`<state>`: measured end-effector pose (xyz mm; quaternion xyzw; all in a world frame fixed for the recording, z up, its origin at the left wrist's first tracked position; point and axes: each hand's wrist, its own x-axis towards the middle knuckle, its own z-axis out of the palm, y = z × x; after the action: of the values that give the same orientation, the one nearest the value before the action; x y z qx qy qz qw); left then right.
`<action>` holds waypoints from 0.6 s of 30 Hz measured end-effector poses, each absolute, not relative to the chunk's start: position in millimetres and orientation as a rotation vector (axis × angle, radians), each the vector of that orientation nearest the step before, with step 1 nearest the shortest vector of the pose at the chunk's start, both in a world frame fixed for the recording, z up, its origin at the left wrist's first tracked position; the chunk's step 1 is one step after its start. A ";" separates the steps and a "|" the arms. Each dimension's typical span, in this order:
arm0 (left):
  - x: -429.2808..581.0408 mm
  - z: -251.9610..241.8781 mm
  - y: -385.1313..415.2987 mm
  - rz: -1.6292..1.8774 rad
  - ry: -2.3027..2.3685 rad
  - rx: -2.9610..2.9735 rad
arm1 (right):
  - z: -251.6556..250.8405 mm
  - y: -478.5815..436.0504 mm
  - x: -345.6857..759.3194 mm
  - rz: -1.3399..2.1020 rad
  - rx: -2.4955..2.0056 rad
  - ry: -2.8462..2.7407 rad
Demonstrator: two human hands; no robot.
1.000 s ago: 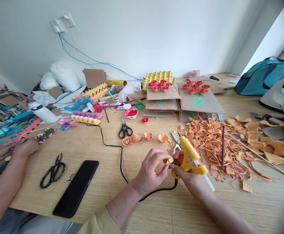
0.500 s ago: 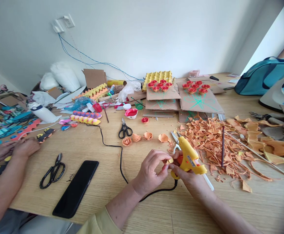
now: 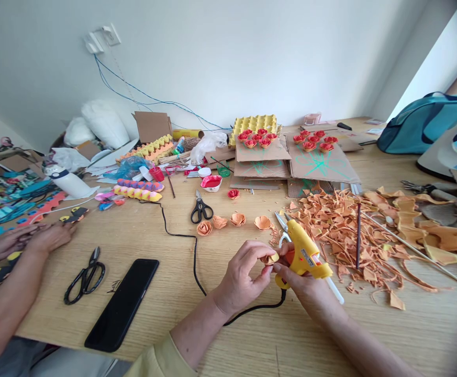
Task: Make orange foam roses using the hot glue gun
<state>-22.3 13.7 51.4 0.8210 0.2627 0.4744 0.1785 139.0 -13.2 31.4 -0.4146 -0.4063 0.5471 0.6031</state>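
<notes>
Between the thumb and fingers of my left hand (image 3: pixel 241 275) is a small egg-carton flower piece (image 3: pixel 269 258), orange with a yellowish inside. My right hand (image 3: pixel 304 288) is closed around a yellow hot glue gun (image 3: pixel 303 248), and its thumb and fingertip also reach the flower piece. The gun's nozzle points away from me; its black cord (image 3: pixel 252 309) curves under my left wrist. Just beyond my hands lie orange carton flowers (image 3: pixel 238 219) in a row and one cup-shaped piece (image 3: pixel 263 223). White-handled scissors (image 3: pixel 284 238) lie partly behind the glue gun.
Orange carton scraps (image 3: pixel 342 230) are heaped at right. Red flowers (image 3: pixel 257 137) stand on cardboard (image 3: pixel 322 165) behind. Black scissors (image 3: pixel 201 209), a red paint cup (image 3: pixel 211 182), more scissors (image 3: pixel 85 277) and a phone (image 3: pixel 122 303) lie leftward. Another person's hands (image 3: pixel 49 236) work at far left.
The other person's hands have shifted slightly right. My own hands, the glue gun and the flower piece stay almost in place.
</notes>
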 end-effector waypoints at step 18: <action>-23.5 48.6 15.9 1.316 0.733 2.335 | 20.9 -12.0 138.5 1.254 -0.931 -0.926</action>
<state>-23.5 15.9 48.6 0.8266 0.2595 0.4657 0.1803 138.5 -12.0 20.9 -0.4040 -0.4021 0.5444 0.6154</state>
